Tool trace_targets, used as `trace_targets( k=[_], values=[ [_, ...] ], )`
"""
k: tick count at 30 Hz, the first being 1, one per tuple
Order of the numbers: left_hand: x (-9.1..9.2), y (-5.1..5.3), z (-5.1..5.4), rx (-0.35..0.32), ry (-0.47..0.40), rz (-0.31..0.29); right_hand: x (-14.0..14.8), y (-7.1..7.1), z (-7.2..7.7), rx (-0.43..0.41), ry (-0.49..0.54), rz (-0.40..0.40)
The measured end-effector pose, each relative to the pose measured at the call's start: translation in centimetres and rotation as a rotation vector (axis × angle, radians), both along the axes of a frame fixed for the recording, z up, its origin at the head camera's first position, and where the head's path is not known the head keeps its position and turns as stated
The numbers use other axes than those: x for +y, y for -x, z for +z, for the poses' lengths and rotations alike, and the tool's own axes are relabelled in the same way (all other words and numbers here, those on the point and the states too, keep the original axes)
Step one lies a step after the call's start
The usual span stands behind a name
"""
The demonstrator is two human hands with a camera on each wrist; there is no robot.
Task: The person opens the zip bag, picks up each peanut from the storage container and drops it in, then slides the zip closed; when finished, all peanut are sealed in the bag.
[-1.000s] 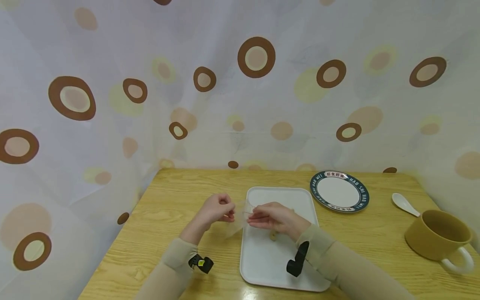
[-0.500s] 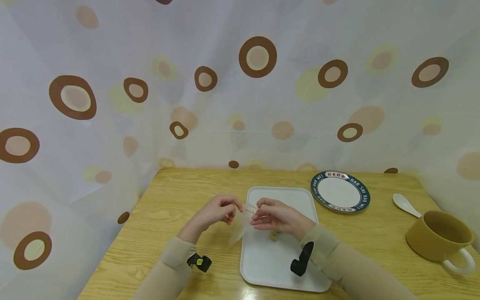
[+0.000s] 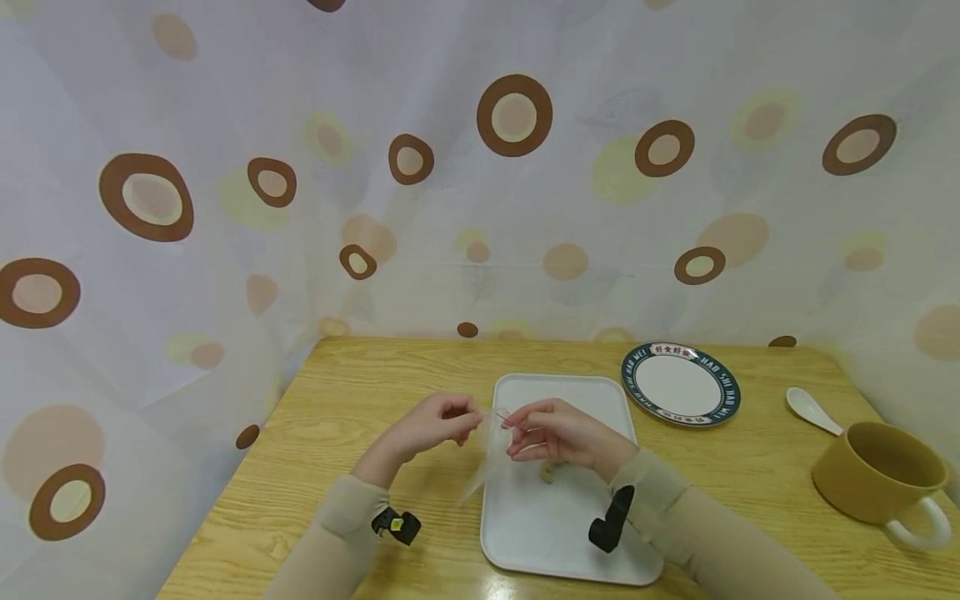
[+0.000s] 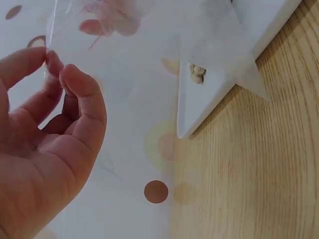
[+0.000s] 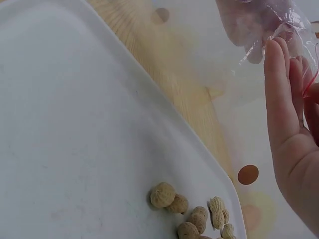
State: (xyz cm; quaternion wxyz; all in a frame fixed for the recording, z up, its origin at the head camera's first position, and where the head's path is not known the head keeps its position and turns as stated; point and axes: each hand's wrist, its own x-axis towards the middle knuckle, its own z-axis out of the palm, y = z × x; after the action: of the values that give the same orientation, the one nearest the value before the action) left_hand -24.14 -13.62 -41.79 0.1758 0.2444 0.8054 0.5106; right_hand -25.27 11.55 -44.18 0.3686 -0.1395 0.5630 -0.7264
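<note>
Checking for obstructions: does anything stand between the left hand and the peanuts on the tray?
Yes: in the head view, the clear plastic bag hangs between the left hand and the peanuts. The right hand also partly hides them from above.

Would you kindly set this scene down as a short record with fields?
left hand: pinches the bag by its edge
right hand: pinches the bag
bag: clear, between the hands
peanuts: several, in the tray
tray: white, on the table
plate: dark-rimmed, right of the tray
spoon: white, beside the mug
mug: mustard-coloured, upright
</note>
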Motion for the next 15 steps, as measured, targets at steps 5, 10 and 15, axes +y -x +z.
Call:
trace_targets(
  k=[5, 10, 15],
  values=[
    [0.14, 0.08, -0.17, -0.009, -0.034, 0.012, 0.06, -0.09, 0.08, 0.147, -0.087, 0.081],
    [-0.02, 0.07, -0.25, -0.024, -0.057, 0.015, 0.27, -0.18, 0.21, 0.356, -0.223, 0.141],
    [-0.09, -0.02, -0.12, 0.012, -0.015, 0.036, 0.69, -0.05, 0.22, 0.395, -0.277, 0.146]
  ],
)
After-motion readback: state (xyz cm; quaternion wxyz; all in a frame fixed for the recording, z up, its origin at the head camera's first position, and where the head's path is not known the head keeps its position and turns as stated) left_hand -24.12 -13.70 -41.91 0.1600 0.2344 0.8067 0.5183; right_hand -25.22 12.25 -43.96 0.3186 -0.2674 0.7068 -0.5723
